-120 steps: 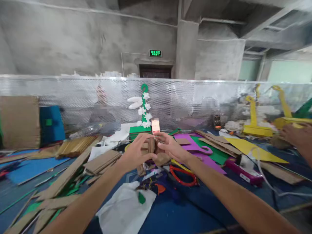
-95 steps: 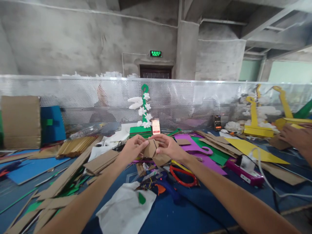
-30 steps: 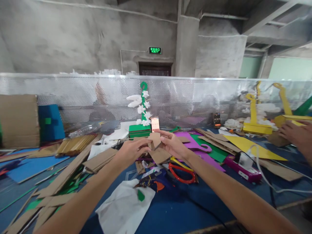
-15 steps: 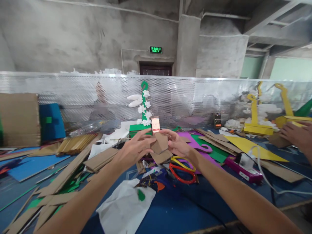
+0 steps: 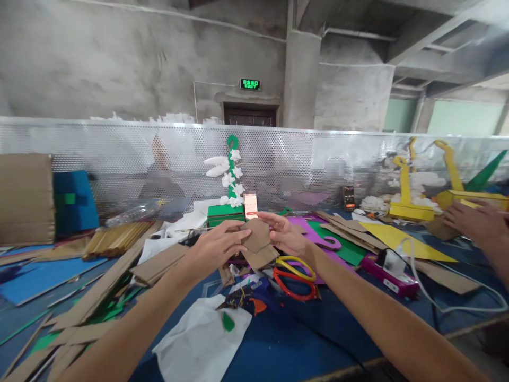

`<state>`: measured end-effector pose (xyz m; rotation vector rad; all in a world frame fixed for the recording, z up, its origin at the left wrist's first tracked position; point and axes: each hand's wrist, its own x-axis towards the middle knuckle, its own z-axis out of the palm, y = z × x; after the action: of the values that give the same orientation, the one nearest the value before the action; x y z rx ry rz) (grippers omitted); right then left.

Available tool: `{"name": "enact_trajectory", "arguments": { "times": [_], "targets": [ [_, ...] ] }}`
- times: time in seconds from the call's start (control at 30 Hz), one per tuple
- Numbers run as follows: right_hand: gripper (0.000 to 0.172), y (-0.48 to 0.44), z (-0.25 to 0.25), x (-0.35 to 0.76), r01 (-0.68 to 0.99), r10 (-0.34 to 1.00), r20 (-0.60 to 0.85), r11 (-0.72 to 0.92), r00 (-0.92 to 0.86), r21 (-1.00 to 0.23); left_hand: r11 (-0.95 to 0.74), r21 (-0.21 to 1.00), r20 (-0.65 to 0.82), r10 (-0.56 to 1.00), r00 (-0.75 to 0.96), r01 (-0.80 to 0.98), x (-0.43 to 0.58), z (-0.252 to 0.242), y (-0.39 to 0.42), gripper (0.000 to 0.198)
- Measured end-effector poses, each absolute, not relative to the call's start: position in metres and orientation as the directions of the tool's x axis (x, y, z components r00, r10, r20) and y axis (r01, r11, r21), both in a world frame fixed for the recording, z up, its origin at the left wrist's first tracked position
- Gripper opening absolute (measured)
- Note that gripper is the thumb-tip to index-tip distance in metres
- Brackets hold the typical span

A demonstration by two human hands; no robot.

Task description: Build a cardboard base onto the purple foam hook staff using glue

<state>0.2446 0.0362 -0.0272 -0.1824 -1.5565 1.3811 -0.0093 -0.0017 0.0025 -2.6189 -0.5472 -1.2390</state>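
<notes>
Between my two hands is a small folded piece of brown cardboard (image 5: pixel 257 235), held up above the table. My left hand (image 5: pixel 217 245) grips its left side with the fingertips. On the other side, my right hand (image 5: pixel 289 236) pinches its edge between thumb and fingers. A flap of the cardboard (image 5: pixel 260 258) hangs below the upper face. Just under the hands lie scissors with red and yellow handles (image 5: pixel 295 280). Nearer to me is a blue glue gun (image 5: pixel 265 291), beside a white cloth or sheet (image 5: pixel 202 339) with a green scrap on it.
A green stand with white flowers (image 5: pixel 233 175) and a lit phone (image 5: pixel 251 206) stand behind my hands. Cardboard strips (image 5: pixel 89 289) lie at left. At right are a purple power strip (image 5: pixel 392 276), a yellow sheet (image 5: pixel 405 241) and another person's hand (image 5: pixel 469 218).
The cardboard has turned slightly, so its upper face looks broader and flatter. Both hands keep hold of it. The whole view has shifted a little.
</notes>
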Motion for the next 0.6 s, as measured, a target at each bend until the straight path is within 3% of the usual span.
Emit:
{"name": "enact_trajectory", "arguments": {
  "times": [0.17, 0.33, 0.6],
  "targets": [
    [0.044, 0.034, -0.025, 0.226, -0.532, 0.763, 0.59, 0.394, -0.265, -0.749, -0.84, -0.174, 0.829, 0.156, 0.537, 0.513, -0.012, 0.004, 0.006, 0.035],
    [0.037, 0.024, -0.021, 0.208, -0.564, 0.813, 0.582, 0.468, -0.026, -0.68, -0.815, -0.081, 0.88, 0.212, 0.424, 0.574, -0.004, 0.001, 0.006, 0.033],
    [0.062, 0.015, -0.021, 0.208, -0.435, 0.8, 0.59, 0.495, -0.11, -0.752, -0.823, 0.064, 0.891, 0.302, 0.339, 0.564, 0.0, 0.001, 0.005, 0.028]
  ]
}}
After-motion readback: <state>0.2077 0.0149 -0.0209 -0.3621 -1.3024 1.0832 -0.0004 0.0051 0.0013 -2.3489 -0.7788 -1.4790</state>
